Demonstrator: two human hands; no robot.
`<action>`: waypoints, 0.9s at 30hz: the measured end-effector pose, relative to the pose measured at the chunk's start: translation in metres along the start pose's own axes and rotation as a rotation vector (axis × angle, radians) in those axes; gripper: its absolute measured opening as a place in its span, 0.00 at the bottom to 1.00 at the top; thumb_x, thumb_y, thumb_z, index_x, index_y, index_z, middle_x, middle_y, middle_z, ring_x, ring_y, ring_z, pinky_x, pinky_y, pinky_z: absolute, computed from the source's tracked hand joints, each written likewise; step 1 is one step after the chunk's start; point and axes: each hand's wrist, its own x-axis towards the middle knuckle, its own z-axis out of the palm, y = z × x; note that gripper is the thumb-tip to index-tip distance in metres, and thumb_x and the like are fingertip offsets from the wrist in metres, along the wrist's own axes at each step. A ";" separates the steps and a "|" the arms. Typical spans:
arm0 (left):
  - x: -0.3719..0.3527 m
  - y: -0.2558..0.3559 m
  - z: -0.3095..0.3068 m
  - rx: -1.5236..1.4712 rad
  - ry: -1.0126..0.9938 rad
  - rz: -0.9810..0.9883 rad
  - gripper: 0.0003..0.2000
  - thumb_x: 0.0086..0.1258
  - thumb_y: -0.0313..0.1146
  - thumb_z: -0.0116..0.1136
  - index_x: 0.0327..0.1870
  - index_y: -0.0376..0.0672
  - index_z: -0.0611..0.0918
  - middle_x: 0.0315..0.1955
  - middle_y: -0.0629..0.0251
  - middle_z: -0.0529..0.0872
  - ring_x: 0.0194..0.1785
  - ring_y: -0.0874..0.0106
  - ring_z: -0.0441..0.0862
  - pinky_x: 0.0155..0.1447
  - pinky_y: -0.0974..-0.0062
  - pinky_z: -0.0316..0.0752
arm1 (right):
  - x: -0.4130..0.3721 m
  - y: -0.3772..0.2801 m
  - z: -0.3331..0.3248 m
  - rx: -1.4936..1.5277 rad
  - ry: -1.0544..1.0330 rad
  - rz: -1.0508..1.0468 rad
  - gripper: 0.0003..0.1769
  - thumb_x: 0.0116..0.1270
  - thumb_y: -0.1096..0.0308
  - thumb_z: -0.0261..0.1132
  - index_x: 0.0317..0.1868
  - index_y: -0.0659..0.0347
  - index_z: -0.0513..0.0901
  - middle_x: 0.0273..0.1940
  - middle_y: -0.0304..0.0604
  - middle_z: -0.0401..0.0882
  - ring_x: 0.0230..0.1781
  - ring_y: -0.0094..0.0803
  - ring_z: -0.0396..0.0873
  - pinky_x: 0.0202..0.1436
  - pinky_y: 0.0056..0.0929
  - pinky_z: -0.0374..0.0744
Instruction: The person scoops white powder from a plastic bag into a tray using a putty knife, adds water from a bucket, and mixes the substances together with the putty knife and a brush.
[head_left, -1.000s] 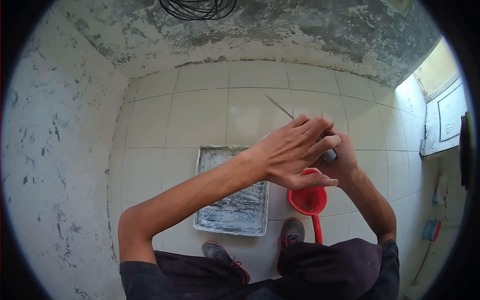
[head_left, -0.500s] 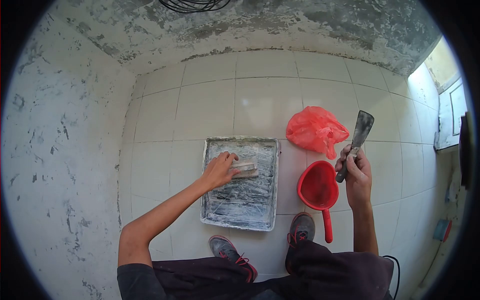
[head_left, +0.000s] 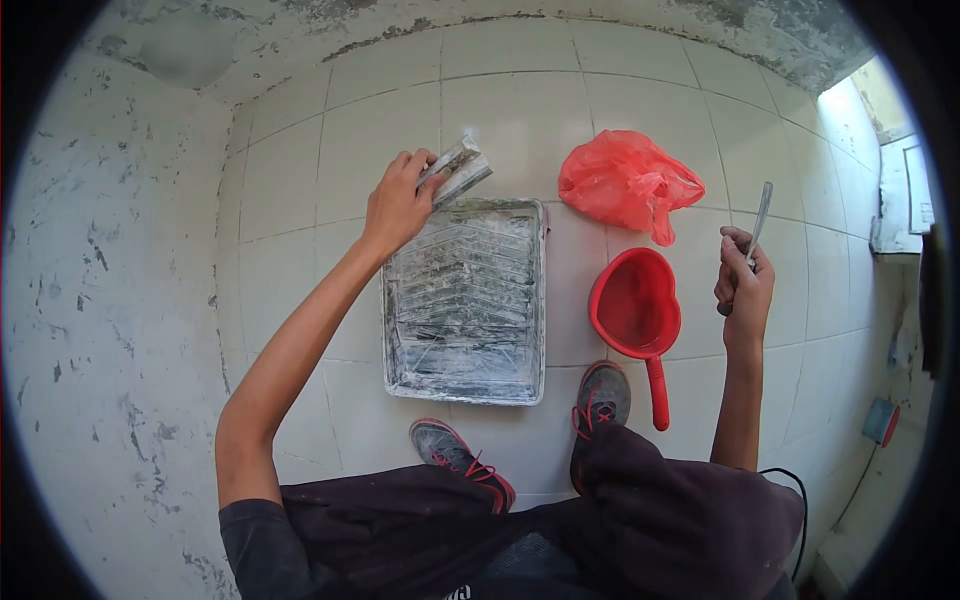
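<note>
Floor [head_left: 500, 90]: pale square tiles, bounded on the left by a scuffed, flaking wall [head_left: 110, 250].

Tray [head_left: 386, 340]: a rectangular ribbed paint tray, smeared with white filler. It lies flat on the floor directly ahead of the person's shoes, the left shoe [head_left: 455, 460] and the right shoe [head_left: 600, 398].

Red bag [head_left: 625, 180]: crumpled plastic, on the floor beyond the tray's far right corner and apart from it.

Red dipper [head_left: 633, 305]: stands just to the right of the tray, bowl upward, with its handle pointing back toward the right shoe.

Left hand [head_left: 395, 205]: raised over the tray's far left corner. The grip is closed, fingers and thumb wrapped around one end of a broad filler-caked scraper [head_left: 458, 168]. The scraper is tilted, with its free end pointing up and to the right. It is held clear of the tray.

Right hand [head_left: 745, 285]: held to the right of the dipper, well apart from the left hand. The grip is a closed fist around the handle of a putty knife [head_left: 760, 215]. The blade points upward and is seen edge-on as a thin strip.
</note>
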 end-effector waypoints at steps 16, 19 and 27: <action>0.093 -0.006 0.146 -0.124 0.204 0.104 0.10 0.79 0.42 0.62 0.51 0.48 0.86 0.46 0.62 0.84 0.50 0.63 0.84 0.52 0.62 0.80 | 0.005 0.009 -0.027 -0.007 -0.035 0.071 0.12 0.73 0.67 0.69 0.51 0.64 0.86 0.22 0.24 0.66 0.15 0.12 0.59 0.18 0.19 0.56; 0.079 0.066 0.133 -0.802 0.020 -0.198 0.14 0.83 0.45 0.59 0.52 0.43 0.84 0.44 0.64 0.83 0.45 0.70 0.83 0.49 0.68 0.80 | 0.010 0.010 -0.028 -0.079 -0.074 0.066 0.11 0.73 0.68 0.69 0.50 0.64 0.87 0.23 0.25 0.68 0.17 0.13 0.60 0.21 0.21 0.59; 0.035 0.215 0.137 -0.639 0.167 0.093 0.23 0.75 0.52 0.69 0.47 0.38 0.78 0.41 0.67 0.83 0.37 0.71 0.80 0.42 0.68 0.78 | 0.033 0.011 0.013 -0.284 -0.013 -0.222 0.14 0.69 0.66 0.74 0.51 0.65 0.88 0.31 0.36 0.85 0.29 0.21 0.76 0.37 0.28 0.75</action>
